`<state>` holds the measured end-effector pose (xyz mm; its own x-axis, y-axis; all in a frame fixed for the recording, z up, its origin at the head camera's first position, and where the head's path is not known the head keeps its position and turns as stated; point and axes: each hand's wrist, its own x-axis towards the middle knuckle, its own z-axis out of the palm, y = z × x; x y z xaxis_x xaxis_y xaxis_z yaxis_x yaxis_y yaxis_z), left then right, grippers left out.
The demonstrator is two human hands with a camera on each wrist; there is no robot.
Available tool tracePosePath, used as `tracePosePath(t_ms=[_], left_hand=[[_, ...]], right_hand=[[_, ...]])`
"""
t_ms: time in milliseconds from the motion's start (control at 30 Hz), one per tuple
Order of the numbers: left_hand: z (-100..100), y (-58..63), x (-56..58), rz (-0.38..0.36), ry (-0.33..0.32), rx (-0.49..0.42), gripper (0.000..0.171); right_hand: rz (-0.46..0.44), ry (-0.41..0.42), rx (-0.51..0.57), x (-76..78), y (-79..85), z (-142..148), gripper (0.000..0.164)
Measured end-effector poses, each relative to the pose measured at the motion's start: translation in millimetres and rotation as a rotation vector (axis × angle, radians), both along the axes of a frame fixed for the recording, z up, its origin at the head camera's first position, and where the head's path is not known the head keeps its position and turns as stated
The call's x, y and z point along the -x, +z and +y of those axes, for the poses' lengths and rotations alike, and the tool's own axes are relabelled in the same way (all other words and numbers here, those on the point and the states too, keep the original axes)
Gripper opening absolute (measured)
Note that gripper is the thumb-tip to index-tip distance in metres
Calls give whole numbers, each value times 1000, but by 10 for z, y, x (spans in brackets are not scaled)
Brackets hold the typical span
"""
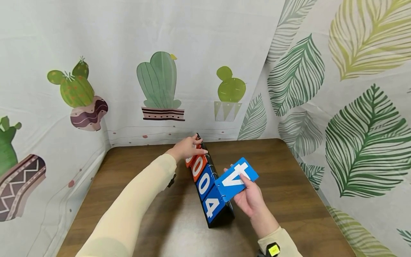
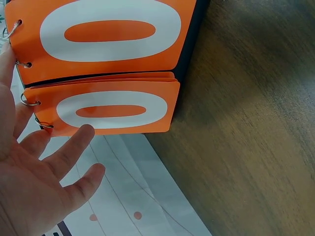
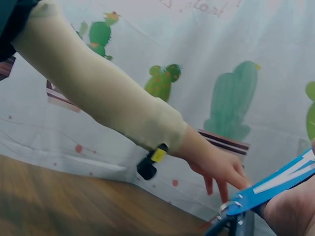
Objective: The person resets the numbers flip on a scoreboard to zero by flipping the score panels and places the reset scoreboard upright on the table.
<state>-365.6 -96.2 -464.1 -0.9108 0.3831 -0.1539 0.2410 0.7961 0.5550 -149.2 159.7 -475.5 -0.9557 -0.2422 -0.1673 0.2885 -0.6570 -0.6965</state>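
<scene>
A black tabletop flip scoreboard (image 1: 221, 218) stands on the table, its number cards hung on metal rings along the top edge. My right hand (image 1: 252, 200) pinches a blue card (image 1: 228, 182) bearing a white 4, thumb on its face and fingers behind; the card is lifted off to the right, still on its rings. Beneath it another blue 4 card (image 1: 212, 207) lies on the sloping face. My left hand (image 2: 37, 172) rests at the far end's top edge, its fingers extended beside the rings and the orange 0 card (image 2: 162, 110).
A blue 0 card (image 1: 204, 182) lies between the orange cards and the near 4. The brown wooden table (image 1: 135, 175) reaches back to a white curtain (image 1: 205, 28) printed with cacti. A leaf-patterned curtain (image 1: 302, 135) hangs along the right side.
</scene>
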Motion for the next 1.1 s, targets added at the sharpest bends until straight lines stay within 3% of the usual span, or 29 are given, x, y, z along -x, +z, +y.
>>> tracePosePath(t_ms=[267,400,533,700,833,1000,1100], left_hand=[[-6,7,-14,-2,-11,14,85],[-10,4,1,2,-9,20,84],[-19,0,9,6,-13,24,86],[-23,2,-3,10,-23,23,88],[-15,5,-19,8,-16,16,87],[-14,-4,-27,21,-10,22,84],[-16,-10,-25,22,-11,17,85]], right_hand=[[43,33,-42,-64,127,-137,62],[85,31,-190,-103,181,-225,66],[178,77,-494,-136,224,-352,61],[488,112,-999,-205,205,-547,52],[702,86,-1285,-296,113,-732,54],[838,153,-1659,-384,-35,-937,53],[891,198,-1832,-406,-118,-1010,53]])
